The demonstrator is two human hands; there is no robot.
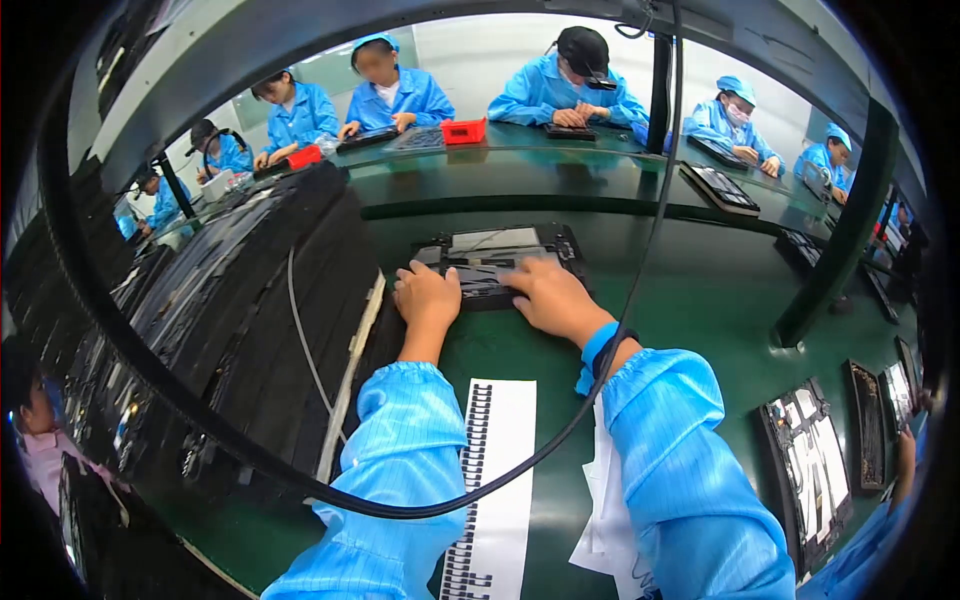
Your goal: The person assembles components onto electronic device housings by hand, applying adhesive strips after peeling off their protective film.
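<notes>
Head view: flat device (495, 240), insides exposed

Lying above mid-frame on the counter (720, 290). At its left edge, left hand (428, 298), loosely half-curled, probably for steadying; over its right side, right hand (555, 297), blurred, fingers partly bent. Cannot tell, for either, whether gripping anything.

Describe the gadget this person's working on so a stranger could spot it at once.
On the green table, find the big dark stack at left. To its right lies a flat black device with a pale panel near its far edge. Unlike the units at right, it has this person's left hand and right hand at it.
</notes>
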